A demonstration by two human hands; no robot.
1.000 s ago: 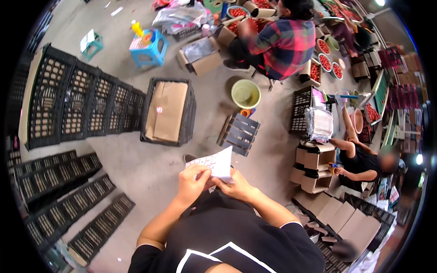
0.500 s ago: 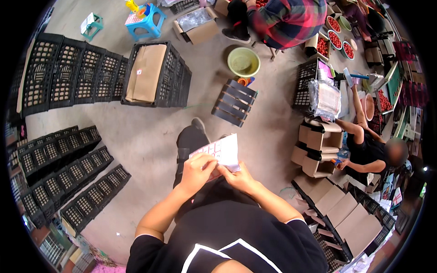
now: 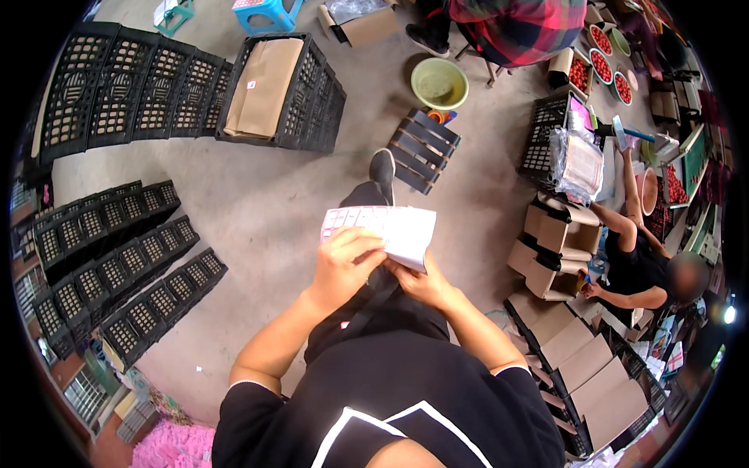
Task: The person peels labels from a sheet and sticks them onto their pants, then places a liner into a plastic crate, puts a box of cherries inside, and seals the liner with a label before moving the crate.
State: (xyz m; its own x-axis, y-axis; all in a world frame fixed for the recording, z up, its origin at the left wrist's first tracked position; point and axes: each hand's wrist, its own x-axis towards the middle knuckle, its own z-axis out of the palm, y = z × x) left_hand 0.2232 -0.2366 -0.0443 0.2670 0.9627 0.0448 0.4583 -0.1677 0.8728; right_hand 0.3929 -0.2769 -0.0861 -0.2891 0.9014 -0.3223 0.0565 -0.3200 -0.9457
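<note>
white label sheet [image 3: 390, 230] in both hands – brown cartons [image 3: 581, 366] right

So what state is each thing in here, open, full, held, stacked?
White sheet of small stickers: held up in both hands.
Left hand: grip closed on the sheet.
Right hand: pinching the sheet's lower edge.
Black plastic crate: upright, holding brown cardboard.
Green round basin: upright on the floor.
Brown cardboard boxes: flattened, stacked.

Fruit-packing yard with a concrete floor [image 3: 257, 195]. Stacked black plastic crates [image 3: 117, 86] stand left of the green basin [image 3: 439, 82]; trays of red fruit [image 3: 601, 54] and flat cardboard boxes [image 3: 593, 374] lie right of it.
</note>
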